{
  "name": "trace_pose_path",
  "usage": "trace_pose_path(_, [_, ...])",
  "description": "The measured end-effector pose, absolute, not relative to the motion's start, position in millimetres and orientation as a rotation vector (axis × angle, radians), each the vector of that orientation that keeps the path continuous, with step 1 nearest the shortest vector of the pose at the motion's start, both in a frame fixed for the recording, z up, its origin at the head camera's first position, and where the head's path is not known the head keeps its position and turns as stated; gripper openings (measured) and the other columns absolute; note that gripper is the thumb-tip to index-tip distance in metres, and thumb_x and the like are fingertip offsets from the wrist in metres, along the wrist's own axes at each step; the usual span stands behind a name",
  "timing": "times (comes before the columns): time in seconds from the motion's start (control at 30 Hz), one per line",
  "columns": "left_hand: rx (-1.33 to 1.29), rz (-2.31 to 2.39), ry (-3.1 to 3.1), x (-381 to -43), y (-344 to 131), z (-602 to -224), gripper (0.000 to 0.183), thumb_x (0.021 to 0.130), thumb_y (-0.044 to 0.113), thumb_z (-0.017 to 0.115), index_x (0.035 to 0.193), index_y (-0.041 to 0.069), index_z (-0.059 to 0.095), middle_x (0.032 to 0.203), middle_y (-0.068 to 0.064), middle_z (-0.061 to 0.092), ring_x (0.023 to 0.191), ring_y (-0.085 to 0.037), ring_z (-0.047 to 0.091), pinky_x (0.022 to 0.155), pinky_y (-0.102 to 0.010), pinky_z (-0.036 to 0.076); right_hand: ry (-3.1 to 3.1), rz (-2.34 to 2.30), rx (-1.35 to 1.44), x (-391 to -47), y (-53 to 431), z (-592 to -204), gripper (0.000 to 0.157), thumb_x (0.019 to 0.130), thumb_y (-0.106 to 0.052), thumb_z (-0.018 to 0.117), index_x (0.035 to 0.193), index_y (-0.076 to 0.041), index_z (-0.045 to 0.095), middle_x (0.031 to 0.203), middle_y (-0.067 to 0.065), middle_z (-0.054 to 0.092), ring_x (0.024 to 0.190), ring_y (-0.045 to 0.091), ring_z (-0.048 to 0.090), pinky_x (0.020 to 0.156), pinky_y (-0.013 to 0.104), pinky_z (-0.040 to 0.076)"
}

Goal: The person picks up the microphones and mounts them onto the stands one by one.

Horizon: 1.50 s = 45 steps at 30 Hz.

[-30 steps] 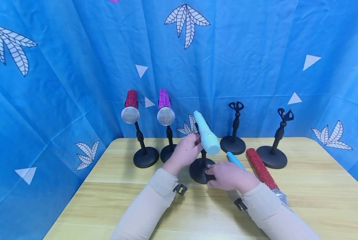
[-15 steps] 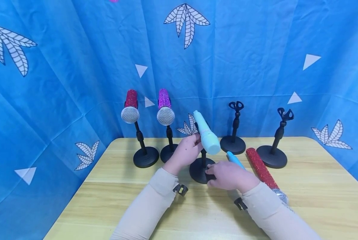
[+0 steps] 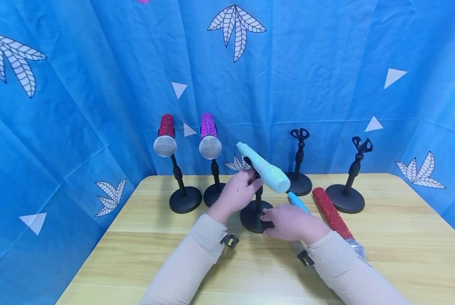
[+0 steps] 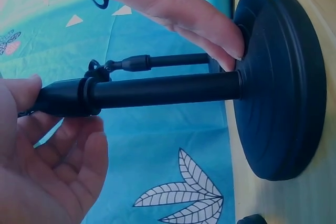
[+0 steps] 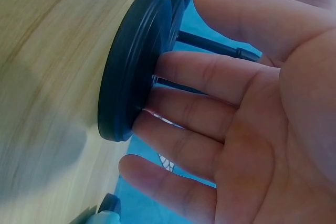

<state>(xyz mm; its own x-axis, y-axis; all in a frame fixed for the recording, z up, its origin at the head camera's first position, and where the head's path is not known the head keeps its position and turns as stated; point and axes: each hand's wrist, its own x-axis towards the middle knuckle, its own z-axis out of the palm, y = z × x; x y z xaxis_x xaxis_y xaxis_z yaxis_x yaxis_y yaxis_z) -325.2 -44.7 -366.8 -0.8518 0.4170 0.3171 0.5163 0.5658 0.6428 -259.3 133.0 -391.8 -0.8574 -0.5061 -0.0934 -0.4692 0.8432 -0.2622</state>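
Observation:
A light blue microphone (image 3: 267, 169) sits tilted in the clip of a black desktop microphone stand (image 3: 251, 218), its thick head end pointing toward the front right. My left hand (image 3: 235, 192) pinches the stand near its top, just under the clip. In the left wrist view, thumb and fingers close on the collar (image 4: 68, 98) above the pole. Low down, my right hand (image 3: 293, 222) touches the round base. The right wrist view shows its fingers (image 5: 194, 106) fairly straight, with several tips resting on the base's upper face (image 5: 149, 51).
To the left, a red glitter microphone (image 3: 166, 137) and a purple one (image 3: 210, 137) are mounted on stands. Two stands with bare clips (image 3: 299, 159) (image 3: 353, 178) stand at right. A red microphone (image 3: 334, 216) and a blue one (image 3: 298, 203), partly hidden, lie on the wooden table (image 3: 136, 262).
The light blue microphone has swung on its stand: its head end moved right and its tail end left. Both hands keep almost the same places.

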Motion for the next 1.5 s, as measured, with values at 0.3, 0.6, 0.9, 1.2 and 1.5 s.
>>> trace_pose_path(0.3, [-0.786, -1.432, -2.701, -322.8, -51.4, -361.2, 0.009, 0.099, 0.028, 0.065, 0.1, 0.019, 0.064, 0.092, 0.003, 0.065, 0.086, -0.018, 0.06, 0.076, -0.038, 0.049, 2.86, -0.338, -0.773, -260.0, 133.4, -392.1, 0.043, 0.087, -0.031, 0.078, 0.124, -0.009, 0.073, 0.133, 0.009, 0.065, 0.119, 0.029, 0.064, 0.101, 0.047, 0.048])
trace_pose_path(0.6, [-0.712, -1.011, -2.713, -319.3, -41.7, -361.9, 0.026, 0.096, 0.042, 0.069, 0.086, 0.02, 0.058, 0.077, 0.001, 0.054, 0.069, -0.016, 0.052, 0.057, -0.031, 0.043, 2.859, -0.363, -0.828, -259.4, 136.8, -392.4, 0.042, 0.087, -0.027, 0.078, 0.123, -0.005, 0.073, 0.132, 0.012, 0.066, 0.118, 0.03, 0.064, 0.1, 0.048, 0.049])
trace_pose_path(0.9, [-0.668, -1.173, -2.621, -319.5, -42.8, -363.6, 0.022, 0.102, 0.037, 0.061, 0.091, 0.018, 0.061, 0.089, 0.001, 0.055, 0.081, -0.019, 0.053, 0.069, -0.035, 0.047, 2.856, -0.358, -0.766, -259.7, 135.6, -394.6, 0.042, 0.088, -0.031, 0.078, 0.124, -0.011, 0.073, 0.133, 0.007, 0.065, 0.121, 0.027, 0.063, 0.102, 0.048, 0.047])
trace_pose_path(1.2, [-0.827, -1.241, -2.569, -322.1, -49.8, -363.6, 0.021, 0.103, 0.01, 0.054, 0.121, 0.008, 0.065, 0.116, -0.005, 0.063, 0.103, -0.021, 0.058, 0.096, -0.042, 0.048, 2.853, -0.278, -0.791, -260.8, 134.6, -390.6, 0.043, 0.09, -0.033, 0.075, 0.126, -0.01, 0.072, 0.136, 0.009, 0.063, 0.123, 0.029, 0.061, 0.103, 0.047, 0.047])
trace_pose_path(1.5, [-0.814, -1.311, -2.625, -322.8, -51.1, -365.0, 0.024, 0.106, 0.022, 0.051, 0.125, 0.012, 0.063, 0.117, -0.004, 0.069, 0.103, -0.019, 0.062, 0.098, -0.044, 0.048, 2.846, -0.275, -0.789, -261.0, 135.4, -390.7, 0.042, 0.09, -0.032, 0.075, 0.127, -0.011, 0.072, 0.136, 0.009, 0.063, 0.124, 0.03, 0.06, 0.104, 0.048, 0.046])
